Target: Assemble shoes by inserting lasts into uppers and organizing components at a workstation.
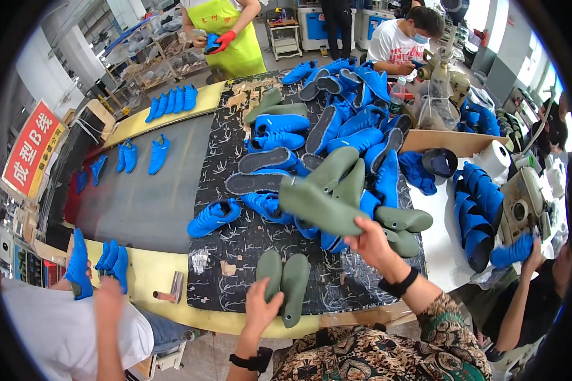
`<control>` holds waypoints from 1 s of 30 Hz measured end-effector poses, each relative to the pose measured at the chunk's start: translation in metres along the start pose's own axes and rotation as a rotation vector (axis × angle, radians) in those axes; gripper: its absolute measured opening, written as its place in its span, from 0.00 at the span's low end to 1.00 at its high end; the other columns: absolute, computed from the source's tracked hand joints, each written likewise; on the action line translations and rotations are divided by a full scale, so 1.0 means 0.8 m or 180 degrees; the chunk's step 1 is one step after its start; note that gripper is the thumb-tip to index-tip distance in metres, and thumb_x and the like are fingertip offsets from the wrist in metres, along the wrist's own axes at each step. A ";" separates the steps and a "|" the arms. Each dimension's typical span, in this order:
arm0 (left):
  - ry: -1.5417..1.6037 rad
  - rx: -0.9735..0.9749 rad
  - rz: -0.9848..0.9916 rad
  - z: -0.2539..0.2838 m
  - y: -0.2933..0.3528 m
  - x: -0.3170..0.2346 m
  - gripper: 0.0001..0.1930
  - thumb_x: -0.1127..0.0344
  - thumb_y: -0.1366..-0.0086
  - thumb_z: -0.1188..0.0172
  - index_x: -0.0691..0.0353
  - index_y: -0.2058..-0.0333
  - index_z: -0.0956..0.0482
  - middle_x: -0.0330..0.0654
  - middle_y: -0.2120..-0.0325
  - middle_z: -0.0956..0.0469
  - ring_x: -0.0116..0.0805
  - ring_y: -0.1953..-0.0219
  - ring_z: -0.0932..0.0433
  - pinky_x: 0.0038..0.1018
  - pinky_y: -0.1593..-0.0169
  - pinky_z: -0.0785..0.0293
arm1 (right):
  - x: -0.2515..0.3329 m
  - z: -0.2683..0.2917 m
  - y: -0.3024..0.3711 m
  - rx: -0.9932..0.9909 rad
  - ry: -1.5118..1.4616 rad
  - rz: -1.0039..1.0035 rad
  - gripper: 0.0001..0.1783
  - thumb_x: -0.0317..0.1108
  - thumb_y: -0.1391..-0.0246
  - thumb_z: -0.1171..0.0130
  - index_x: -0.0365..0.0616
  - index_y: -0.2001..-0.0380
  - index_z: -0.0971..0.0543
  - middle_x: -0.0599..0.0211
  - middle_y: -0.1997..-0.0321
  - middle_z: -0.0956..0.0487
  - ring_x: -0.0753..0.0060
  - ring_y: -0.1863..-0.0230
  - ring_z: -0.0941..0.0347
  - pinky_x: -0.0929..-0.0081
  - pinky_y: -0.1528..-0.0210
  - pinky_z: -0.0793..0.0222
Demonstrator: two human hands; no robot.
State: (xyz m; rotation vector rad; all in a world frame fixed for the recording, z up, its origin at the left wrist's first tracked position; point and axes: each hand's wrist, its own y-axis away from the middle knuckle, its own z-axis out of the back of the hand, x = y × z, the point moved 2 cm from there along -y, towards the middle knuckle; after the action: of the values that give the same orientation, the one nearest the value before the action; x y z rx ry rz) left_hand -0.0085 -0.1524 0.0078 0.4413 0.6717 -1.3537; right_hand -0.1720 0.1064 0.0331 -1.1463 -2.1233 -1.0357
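My right hand (pixel 374 241) grips one end of a green shoe last (pixel 321 206), held up over the pile and slightly blurred. Two more green lasts lie side by side near the table's front edge, a left one (pixel 270 270) and a right one (pixel 294 286). At the lower end of the left one, my left hand (pixel 260 311) has its fingers and thumb around it. Behind the raised last, other green lasts (pixel 343 165) rest against blue shoes (pixel 365 120) heaped on the black, scuffed table cover (pixel 225 279). More lasts (pixel 403 219) lie right of the heap.
Left of the table runs a dark conveyor belt (pixel 152 203) with blue shoes (pixel 159 154) along it. A hammer-like tool (pixel 170 289) lies on its yellow near edge. Co-workers handle blue pieces at left, right and far side. Blue uppers (pixel 480 203) stand on the white right-hand surface.
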 end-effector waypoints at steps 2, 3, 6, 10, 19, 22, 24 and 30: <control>-0.0207 0.0006 -0.0176 -0.014 0.013 0.000 0.21 0.61 0.49 0.41 0.66 0.57 0.29 0.50 0.60 0.29 0.46 0.55 0.32 0.37 0.52 0.39 | 0.024 -0.020 -0.047 -0.0119 -0.0172 0.0423 0.18 0.41 0.47 0.52 0.39 0.58 0.30 0.63 0.70 0.24 0.73 0.77 0.31 0.81 0.78 0.39; -0.0400 0.0022 -0.0366 -0.022 0.017 -0.002 0.20 0.61 0.50 0.42 0.66 0.60 0.28 0.49 0.60 0.29 0.49 0.52 0.35 0.40 0.50 0.42 | 0.043 -0.033 -0.076 -0.0228 -0.0299 0.0637 0.18 0.41 0.47 0.52 0.40 0.57 0.30 0.64 0.67 0.25 0.73 0.73 0.30 0.81 0.76 0.38; -0.0571 0.0006 -0.0484 -0.030 0.027 -0.001 0.18 0.60 0.50 0.43 0.65 0.63 0.26 0.47 0.59 0.30 0.52 0.49 0.39 0.44 0.49 0.47 | 0.100 -0.065 -0.169 0.0639 -0.0421 0.0644 0.19 0.40 0.46 0.52 0.42 0.54 0.33 0.59 0.54 0.27 0.67 0.57 0.30 0.74 0.59 0.34; -0.0757 -0.0094 -0.0972 -0.046 -0.005 -0.023 0.21 0.55 0.52 0.41 0.65 0.65 0.26 0.46 0.61 0.30 0.51 0.52 0.37 0.43 0.53 0.44 | 0.144 -0.115 -0.173 0.0932 0.0674 0.0676 0.18 0.39 0.47 0.49 0.39 0.56 0.32 0.54 0.58 0.25 0.62 0.60 0.27 0.70 0.61 0.30; -0.0918 0.0049 -0.0877 -0.042 0.006 -0.024 0.14 0.63 0.63 0.37 0.66 0.80 0.27 0.49 0.62 0.28 0.51 0.49 0.37 0.43 0.50 0.45 | -0.045 -0.050 0.047 0.1685 0.3470 0.1036 0.08 0.31 0.51 0.49 0.39 0.70 0.25 0.53 0.77 0.25 0.54 0.75 0.28 0.66 0.70 0.33; -0.1022 -0.0047 -0.0962 -0.043 0.010 -0.023 0.13 0.63 0.61 0.39 0.67 0.82 0.29 0.50 0.64 0.27 0.51 0.51 0.35 0.45 0.52 0.44 | 0.006 0.009 0.081 0.0381 0.3773 0.1150 0.08 0.31 0.53 0.47 0.40 0.68 0.25 0.54 0.73 0.24 0.53 0.71 0.27 0.66 0.68 0.31; -0.1017 -0.0070 -0.0998 -0.041 0.016 -0.023 0.13 0.63 0.61 0.40 0.67 0.81 0.28 0.50 0.65 0.27 0.52 0.51 0.35 0.45 0.52 0.43 | 0.043 0.055 0.087 -0.0420 0.4299 0.1421 0.12 0.30 0.53 0.45 0.39 0.64 0.26 0.55 0.68 0.24 0.56 0.67 0.26 0.69 0.64 0.30; -0.1035 -0.0137 -0.1125 -0.048 0.014 -0.022 0.13 0.62 0.60 0.41 0.67 0.80 0.28 0.48 0.67 0.26 0.53 0.52 0.34 0.45 0.52 0.44 | 0.082 0.160 0.073 -0.1030 0.5819 0.1436 0.29 0.23 0.64 0.45 0.39 0.52 0.36 0.52 0.52 0.32 0.50 0.49 0.38 0.60 0.47 0.42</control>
State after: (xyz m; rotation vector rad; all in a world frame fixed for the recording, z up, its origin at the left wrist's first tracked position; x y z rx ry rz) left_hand -0.0062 -0.1130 -0.0097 0.0613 0.5207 -1.6946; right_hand -0.1655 0.2617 0.0283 -0.2856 -0.2558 -1.3192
